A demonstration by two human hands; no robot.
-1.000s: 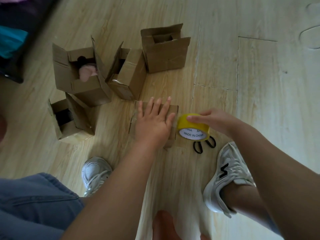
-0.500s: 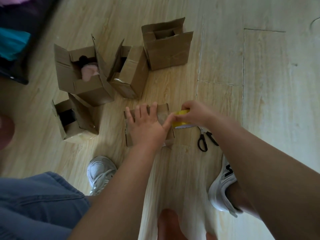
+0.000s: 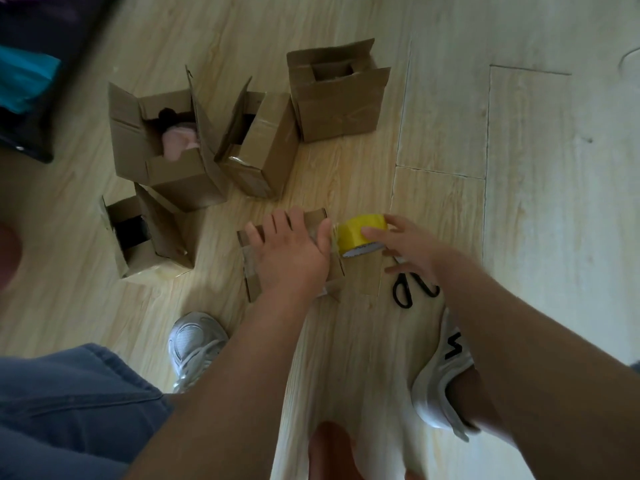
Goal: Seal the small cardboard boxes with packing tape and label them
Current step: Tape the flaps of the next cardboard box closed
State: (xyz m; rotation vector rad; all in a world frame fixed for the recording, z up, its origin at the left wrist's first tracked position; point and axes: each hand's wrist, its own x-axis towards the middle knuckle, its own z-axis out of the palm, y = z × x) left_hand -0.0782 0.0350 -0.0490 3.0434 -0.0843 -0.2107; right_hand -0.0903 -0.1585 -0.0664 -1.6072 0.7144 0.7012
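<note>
**1 box mid-seal, 4 open, no labels seen**

The small closed brown cardboard box (image 3: 254, 289) lies on the pale wood-plank floor (image 3: 519, 202) nearest the person. It is pressed down by the left hand (image 3: 291, 251), fingers straight & spread. The yellow packing-tape roll (image 3: 360, 233) is gripped at its rim by the right hand (image 3: 412, 251), just beside the box's right edge. A clear strip appears to be stretched from roll to box top, not yet cut.

Judged approx. one-fifth in. Flaps are up on the pink-filled box (image 3: 166, 174), the tilted middle box (image 3: 266, 150), the rear box (image 3: 337, 105) & the left box (image 3: 162, 244). Labelling is not begun.

The black scissors (image 3: 403, 294) lie near, under the right wrist. Open floor is left to the right. Rear & left are hemmed by boxes, the near side by the white trainers (image 3: 194, 341).
</note>
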